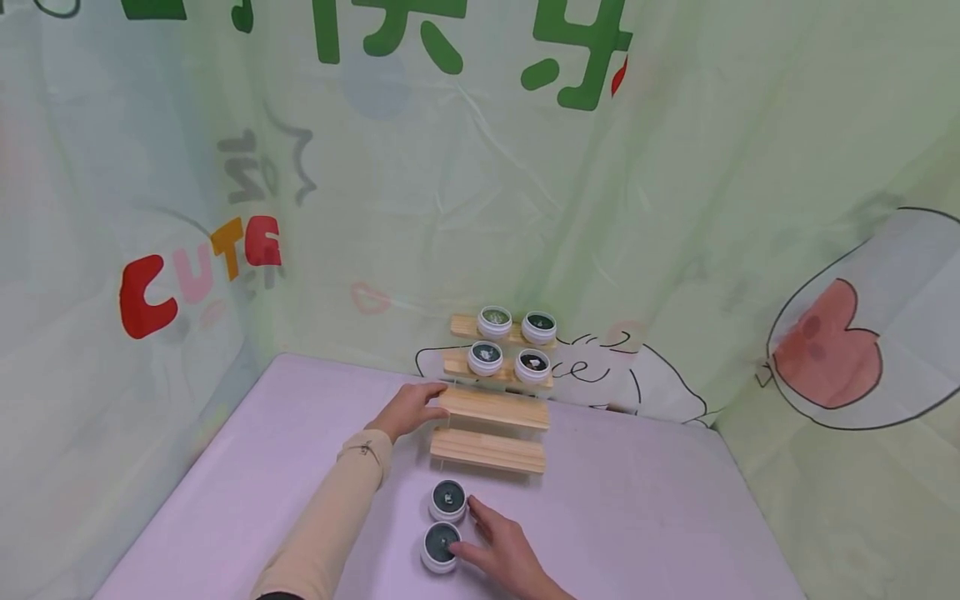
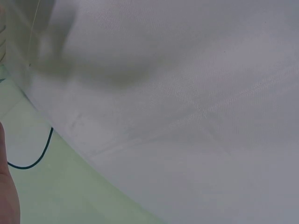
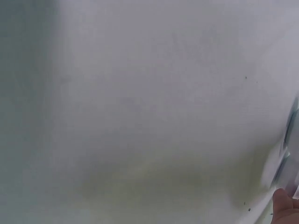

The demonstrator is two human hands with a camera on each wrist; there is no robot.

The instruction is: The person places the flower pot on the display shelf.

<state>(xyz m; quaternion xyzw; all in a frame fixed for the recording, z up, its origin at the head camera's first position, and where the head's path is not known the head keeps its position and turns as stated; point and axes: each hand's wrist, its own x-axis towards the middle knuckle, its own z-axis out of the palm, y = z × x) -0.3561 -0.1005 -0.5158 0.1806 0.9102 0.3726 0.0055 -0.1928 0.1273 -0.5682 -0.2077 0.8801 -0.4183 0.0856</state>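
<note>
While left end of wooden tiered stand (image 1: 493, 407) is gripped by left hand (image 1: 408, 410), right hand (image 1: 507, 548) is held with fingers loosely spread, unclenched, beside two round white jars. Near jar (image 1: 440, 546) is overlapped by thumb; whether far jar (image 1: 447, 500) is touched by fingertips cannot be told. Both jars set on pale tabletop (image 1: 637, 500), in front of stand. Four more jars (image 1: 486, 355) placed in pairs on two upper tiers (image 1: 462, 325). Behind, printed cloth backdrop (image 1: 712, 167) hung.
</note>
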